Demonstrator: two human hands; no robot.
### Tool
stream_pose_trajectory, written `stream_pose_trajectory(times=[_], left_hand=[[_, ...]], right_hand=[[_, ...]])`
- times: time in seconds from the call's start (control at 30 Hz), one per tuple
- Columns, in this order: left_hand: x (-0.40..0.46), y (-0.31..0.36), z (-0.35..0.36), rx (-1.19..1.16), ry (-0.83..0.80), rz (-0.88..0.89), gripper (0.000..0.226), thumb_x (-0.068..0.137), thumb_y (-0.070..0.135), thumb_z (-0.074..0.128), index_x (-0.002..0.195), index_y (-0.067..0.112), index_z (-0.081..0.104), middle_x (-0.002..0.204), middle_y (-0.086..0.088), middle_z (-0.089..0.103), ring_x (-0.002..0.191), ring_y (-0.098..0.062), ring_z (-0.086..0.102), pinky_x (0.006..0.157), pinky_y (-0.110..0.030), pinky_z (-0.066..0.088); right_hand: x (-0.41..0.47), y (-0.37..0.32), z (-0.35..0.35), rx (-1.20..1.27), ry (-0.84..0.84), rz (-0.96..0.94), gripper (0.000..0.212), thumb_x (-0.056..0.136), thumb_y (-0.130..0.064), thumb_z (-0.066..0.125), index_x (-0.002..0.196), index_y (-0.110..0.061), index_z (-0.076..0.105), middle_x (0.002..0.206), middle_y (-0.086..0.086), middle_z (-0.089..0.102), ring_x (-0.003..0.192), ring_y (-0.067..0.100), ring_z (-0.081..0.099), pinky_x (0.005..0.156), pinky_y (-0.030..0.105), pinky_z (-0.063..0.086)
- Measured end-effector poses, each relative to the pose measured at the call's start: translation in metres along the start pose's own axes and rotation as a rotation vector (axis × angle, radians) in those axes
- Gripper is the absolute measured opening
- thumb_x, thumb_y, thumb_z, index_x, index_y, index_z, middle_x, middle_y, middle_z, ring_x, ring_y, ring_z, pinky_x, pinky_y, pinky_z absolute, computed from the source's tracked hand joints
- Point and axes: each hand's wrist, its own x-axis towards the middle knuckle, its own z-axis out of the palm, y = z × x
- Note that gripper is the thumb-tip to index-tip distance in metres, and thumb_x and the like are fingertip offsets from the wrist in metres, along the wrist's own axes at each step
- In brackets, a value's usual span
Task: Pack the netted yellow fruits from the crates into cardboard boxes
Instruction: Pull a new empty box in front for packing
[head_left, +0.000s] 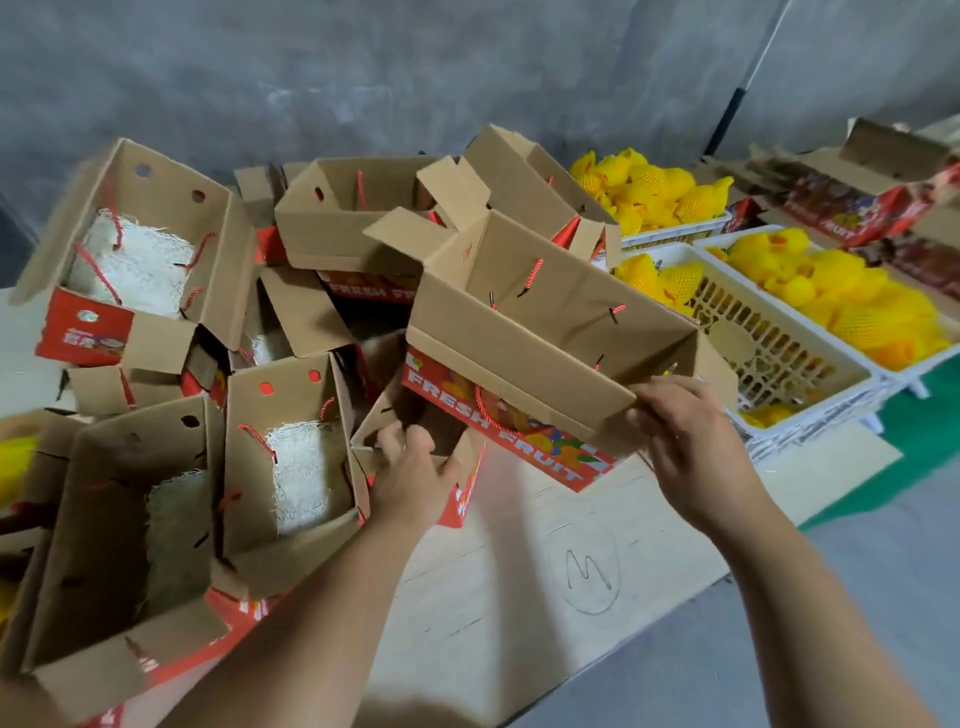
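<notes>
Risk: tilted box (545, 332) slipping over the desk (519, 571).
I see the right hand (691, 441) pinching its flap at 3 o'clock; the left hand (410, 467) grips a lower box (415, 421) edge.

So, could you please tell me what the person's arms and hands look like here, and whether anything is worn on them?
Both forearms are bare, with no sleeves in view. The left hand and right hand wear no gloves, and no rings, watch or wristbands are visible.

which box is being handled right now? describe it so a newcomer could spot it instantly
Start at the white crates of netted yellow fruits on the right; the box is just left of them, tilted. The right hand grips its near flap; the left hand holds its lower end. Unlike the nearest boxes on the left, it has no white padding inside.
</notes>
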Motion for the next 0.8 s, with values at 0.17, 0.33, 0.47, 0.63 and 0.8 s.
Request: stream_pose_trajectory(times=[0.17,0.33,0.47,0.63,0.8], left_hand=[[0.004,-0.010,0.006,-0.138,-0.079,-0.143,0.072,0.080,0.063,0.076,0.135,0.027,0.046,0.155,0.000,0.015,0.129,-0.030,0.051,0.106,-0.042,0.045],[-0.002,-0.013,0.017,-0.045,0.026,-0.127,0.082,0.079,0.065,0.075,0.148,0.032,0.045,0.155,0.002,0.025,0.143,-0.031,0.021,0.115,-0.048,0.031],[0.003,-0.003,0.014,-0.033,0.157,-0.085,0.077,0.079,0.053,0.080,0.145,0.023,0.054,0.151,-0.007,0.045,0.142,-0.030,0.038,0.118,-0.047,0.031],[-0.017,0.015,0.019,-0.439,0.116,-0.216,0.060,0.086,0.041,0.075,0.140,0.023,0.057,0.143,-0.011,0.056,0.131,-0.036,0.056,0.107,-0.058,0.047],[-0.079,0.071,0.055,-0.929,0.606,-0.324,0.036,0.094,0.048,0.053,0.123,0.032,0.067,0.132,0.006,0.063,0.124,-0.009,0.059,0.106,-0.031,0.047]], right_hand=[[-0.023,0.039,-0.006,-0.040,-0.045,0.101,0.020,0.102,-0.015,0.057,0.107,-0.009,0.076,0.138,0.021,0.051,0.131,0.046,0.044,0.107,0.055,0.034],[-0.046,0.093,-0.019,0.193,-0.099,0.147,0.021,0.095,-0.019,0.056,0.106,-0.011,0.072,0.143,0.010,0.048,0.137,0.025,0.045,0.101,0.060,0.048],[-0.050,0.150,-0.043,0.298,-0.125,0.111,0.016,0.099,-0.025,0.058,0.105,-0.026,0.072,0.133,-0.008,0.058,0.137,0.015,0.048,0.093,0.041,0.056],[-0.040,0.195,-0.026,0.137,-0.400,-0.106,0.024,0.101,-0.032,0.055,0.104,-0.018,0.074,0.114,-0.003,0.068,0.112,0.021,0.065,0.091,0.023,0.045],[-0.037,0.218,0.026,0.060,-0.554,-0.120,0.019,0.091,0.007,0.066,0.100,-0.007,0.076,0.095,0.011,0.067,0.092,0.032,0.065,0.081,0.040,0.049]])
